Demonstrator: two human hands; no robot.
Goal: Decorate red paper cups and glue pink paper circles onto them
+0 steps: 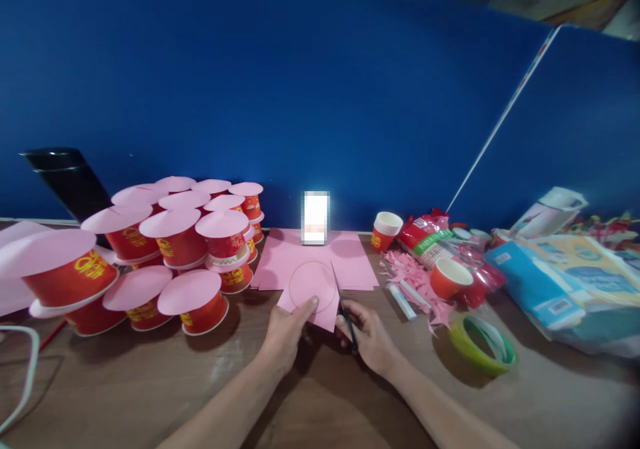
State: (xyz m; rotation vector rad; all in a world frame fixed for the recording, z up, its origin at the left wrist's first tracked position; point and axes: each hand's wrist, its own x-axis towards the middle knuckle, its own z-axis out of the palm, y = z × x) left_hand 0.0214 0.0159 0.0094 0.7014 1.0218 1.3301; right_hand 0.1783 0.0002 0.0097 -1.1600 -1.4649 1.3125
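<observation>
My left hand (289,332) pinches a small piece of pink paper (320,312) by its near left edge, thumb on top. A circle is drawn on that paper. In my right hand (367,336) are dark-handled scissors (346,312), their blades pointing away from me along the paper's right edge. Whether the blades touch the paper I cannot tell. Beyond my hands lie larger pink sheets (273,256) on the table. A lit phone (315,219) with a blurred screen leans upright at the back of these sheets.
Stacked red paper cups (183,246) topped with pink discs fill the left side, before a black bottle (70,182). To the right are nested cups (385,230), pink scraps (407,276), a single cup (450,277), tape rolls (483,346) and a blue-yellow package (565,282). A blue partition (300,89) stands behind.
</observation>
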